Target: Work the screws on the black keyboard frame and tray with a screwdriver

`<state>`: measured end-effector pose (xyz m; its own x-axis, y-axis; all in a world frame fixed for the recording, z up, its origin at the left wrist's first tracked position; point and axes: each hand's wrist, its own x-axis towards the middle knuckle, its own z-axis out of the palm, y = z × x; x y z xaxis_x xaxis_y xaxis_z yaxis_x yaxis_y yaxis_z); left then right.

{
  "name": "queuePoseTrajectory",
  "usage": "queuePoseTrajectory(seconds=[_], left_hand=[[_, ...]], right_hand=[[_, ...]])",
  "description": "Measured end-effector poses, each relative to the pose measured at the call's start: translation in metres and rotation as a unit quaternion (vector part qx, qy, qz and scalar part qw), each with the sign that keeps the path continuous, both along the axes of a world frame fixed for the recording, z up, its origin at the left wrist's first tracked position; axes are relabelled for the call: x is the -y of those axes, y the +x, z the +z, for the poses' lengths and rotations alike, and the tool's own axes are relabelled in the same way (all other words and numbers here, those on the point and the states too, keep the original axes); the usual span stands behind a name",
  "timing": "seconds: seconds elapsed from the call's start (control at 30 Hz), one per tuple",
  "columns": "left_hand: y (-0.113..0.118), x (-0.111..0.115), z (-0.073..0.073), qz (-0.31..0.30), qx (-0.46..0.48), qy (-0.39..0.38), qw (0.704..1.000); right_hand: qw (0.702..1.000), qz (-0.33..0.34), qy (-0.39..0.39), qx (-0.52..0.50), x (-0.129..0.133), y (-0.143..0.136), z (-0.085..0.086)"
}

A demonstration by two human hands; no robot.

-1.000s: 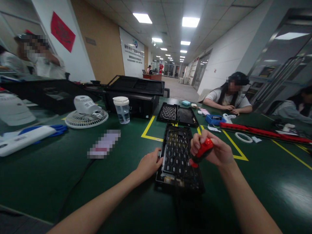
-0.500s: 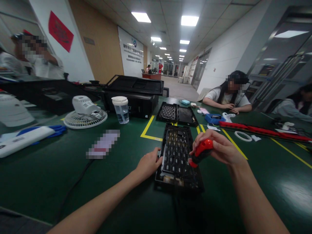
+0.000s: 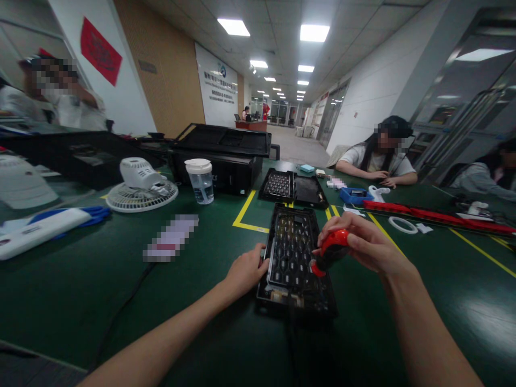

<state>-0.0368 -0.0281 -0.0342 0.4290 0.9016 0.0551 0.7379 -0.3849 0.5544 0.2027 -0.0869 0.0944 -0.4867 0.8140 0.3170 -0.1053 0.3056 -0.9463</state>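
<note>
On the green table before me lies a black rectangular case (image 3: 284, 258) with rows of hexagonal cells and small pale parts inside. My left hand (image 3: 246, 270) grips its left edge, with thumb and fingers against the rim. Above the right side of the case, my right hand (image 3: 373, 244) is closed round the handle of a red-and-black screwdriver (image 3: 332, 250). The tool is tilted, its red lower collar close over the cells near the right rim. Its tip is too dark to make out, so I cannot tell if it touches the case.
Beyond the case lies a similar black case (image 3: 277, 184), opened in two halves. To the left are a lidded cup (image 3: 200, 183), a white fan (image 3: 141, 188) and a blurred flat object (image 3: 171, 239). A blue tray (image 3: 353, 194) sits right, near a seated person (image 3: 379, 156).
My right hand has shifted and turned slightly with the screwdriver, its handle moving a little to the left. My left hand and the case have stayed in place.
</note>
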Motion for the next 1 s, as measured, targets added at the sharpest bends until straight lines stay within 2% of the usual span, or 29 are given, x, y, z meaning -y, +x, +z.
queuePoseTrajectory(seconds=[0.43, 0.83, 1.0], left_hand=[[-0.001, 0.0, -0.002, -0.003, 0.018, -0.002, 1.0], [0.0, 0.0, 0.0, 0.002, 0.004, -0.004, 1.0], [-0.001, 0.001, 0.0, 0.003, 0.001, 0.006, 1.0]], right_hand=[[0.997, -0.063, 0.026, 0.032, 0.001, -0.002, 0.002], [0.984, -0.131, 0.067, 0.096, 0.006, -0.003, 0.01], [0.98, -0.138, 0.08, 0.116, 0.009, -0.006, 0.013]])
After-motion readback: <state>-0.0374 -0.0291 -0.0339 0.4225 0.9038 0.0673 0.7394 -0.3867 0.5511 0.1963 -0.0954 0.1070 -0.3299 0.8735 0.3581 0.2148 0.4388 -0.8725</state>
